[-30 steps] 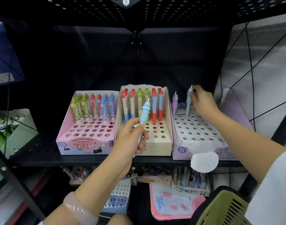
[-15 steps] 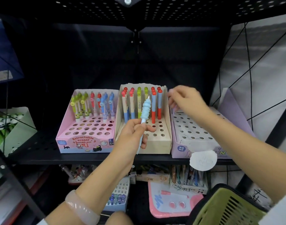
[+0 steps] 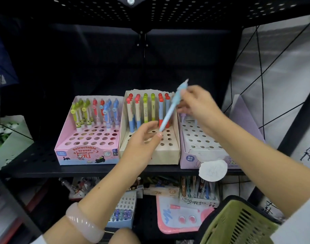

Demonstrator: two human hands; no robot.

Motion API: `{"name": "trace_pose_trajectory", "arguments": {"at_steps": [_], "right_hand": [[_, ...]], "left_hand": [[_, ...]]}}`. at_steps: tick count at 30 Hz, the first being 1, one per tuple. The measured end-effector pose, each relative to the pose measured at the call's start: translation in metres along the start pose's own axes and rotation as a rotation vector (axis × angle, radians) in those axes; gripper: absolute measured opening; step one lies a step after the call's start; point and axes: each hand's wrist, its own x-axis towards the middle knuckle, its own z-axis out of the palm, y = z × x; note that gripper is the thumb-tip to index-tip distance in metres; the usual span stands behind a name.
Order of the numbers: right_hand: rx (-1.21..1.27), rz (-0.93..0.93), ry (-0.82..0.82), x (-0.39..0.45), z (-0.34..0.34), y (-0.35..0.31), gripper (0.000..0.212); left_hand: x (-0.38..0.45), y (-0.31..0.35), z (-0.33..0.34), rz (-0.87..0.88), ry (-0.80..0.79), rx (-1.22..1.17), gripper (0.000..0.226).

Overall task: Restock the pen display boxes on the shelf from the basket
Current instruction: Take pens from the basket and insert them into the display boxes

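Three pen display boxes stand on the black shelf (image 3: pixel 36 162): a pink box (image 3: pixel 87 152) on the left, a beige box (image 3: pixel 166 154) in the middle, and a lilac box (image 3: pixel 203 152) on the right. The lilac box has mostly bare holes. A light blue pen (image 3: pixel 170 111) slants over the beige box. My right hand (image 3: pixel 198 104) pinches its upper end. My left hand (image 3: pixel 142 138) is just below, with its fingers spread at the pen's lower tip. The green basket (image 3: pixel 238 224) sits at the bottom right.
A round white tag (image 3: pixel 213 170) hangs from the lilac box's front. On the lower shelf are more pen boxes (image 3: pixel 122 213) and a pink board (image 3: pixel 179 217). A perforated black shelf (image 3: pixel 150 11) lies overhead. A white wall panel (image 3: pixel 283 85) is on the right.
My right hand came left from the lilac box and took the blue pen's upper end. My left hand loosened its grip, and the pen tilted to the right.
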Motion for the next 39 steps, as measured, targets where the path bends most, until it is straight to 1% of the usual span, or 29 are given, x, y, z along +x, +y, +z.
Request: {"name": "trace_pose_trajectory", "arguments": {"at_steps": [2, 3, 4, 5, 8, 10, 19, 24, 26, 30, 32, 34, 36, 39], "right_hand": [[-0.062, -0.075, 0.257, 0.018, -0.024, -0.002, 0.018], [-0.14, -0.111, 0.348, 0.026, -0.037, 0.001, 0.022], [-0.233, -0.136, 0.403, 0.033, -0.05, 0.006, 0.023], [-0.326, -0.148, 0.424, 0.038, -0.06, 0.012, 0.023], [-0.557, -0.114, 0.388, 0.043, -0.076, 0.035, 0.023], [-0.66, -0.108, 0.368, 0.044, -0.079, 0.048, 0.023], [-0.778, -0.173, 0.348, 0.056, -0.078, 0.057, 0.021], [-0.915, -0.053, 0.264, 0.056, -0.079, 0.071, 0.028], [-0.911, -0.005, 0.247, 0.058, -0.079, 0.068, 0.028], [-0.873, 0.101, 0.159, 0.062, -0.076, 0.058, 0.028], [-0.921, 0.193, 0.127, 0.061, -0.076, 0.058, 0.029], [-0.91, 0.281, 0.098, 0.057, -0.075, 0.065, 0.029], [-0.903, 0.289, 0.111, 0.051, -0.074, 0.073, 0.03], [-0.978, 0.264, 0.115, 0.043, -0.073, 0.072, 0.032]], "left_hand": [[0.001, 0.0, -0.006, 0.045, -0.004, 0.146, 0.03], [0.003, -0.001, -0.009, 0.049, 0.0, 0.196, 0.035], [0.004, -0.003, -0.012, 0.047, 0.003, 0.237, 0.038], [0.005, -0.004, -0.013, 0.046, 0.005, 0.266, 0.039], [0.008, -0.006, -0.016, 0.046, 0.016, 0.282, 0.039], [0.008, -0.008, -0.017, 0.042, 0.018, 0.274, 0.039], [0.005, -0.01, -0.018, 0.031, -0.005, 0.233, 0.031], [0.001, -0.009, -0.02, 0.033, -0.006, 0.203, 0.03], [0.0, -0.008, -0.02, 0.032, -0.006, 0.199, 0.03], [-0.004, -0.005, -0.012, 0.032, -0.021, 0.175, 0.03], [-0.008, -0.003, -0.007, 0.052, -0.04, 0.163, 0.028], [-0.011, -0.002, -0.003, 0.078, -0.06, 0.174, 0.027], [-0.015, -0.001, -0.002, 0.107, -0.072, 0.187, 0.028], [-0.017, -0.002, -0.003, 0.115, -0.077, 0.175, 0.03]]}}
